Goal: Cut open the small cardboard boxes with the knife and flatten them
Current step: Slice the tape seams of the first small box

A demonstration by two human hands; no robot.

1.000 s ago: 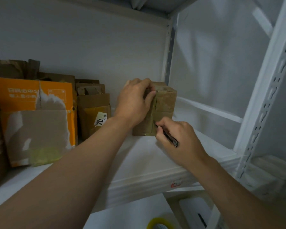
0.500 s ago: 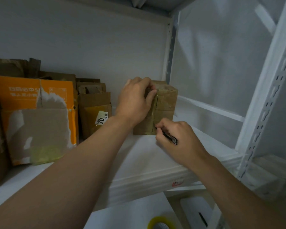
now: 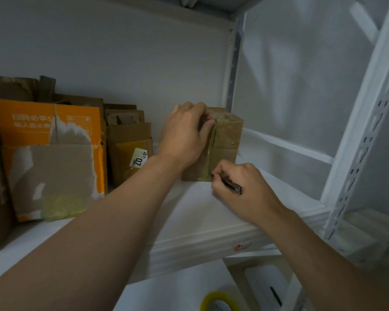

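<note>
Cardboard box (image 3: 225, 140) stands upright on the shelf (image 3: 189, 212). The left hand (image 3: 184, 135) clasps it from its 9 o'clock side, fingers curled over the top edge. At the box's 5 o'clock, the right hand (image 3: 240, 187) pinches the knife (image 3: 230, 186), tip at the foot of the taped seam (image 3: 211, 153), which runs 12 to 6.
</note>
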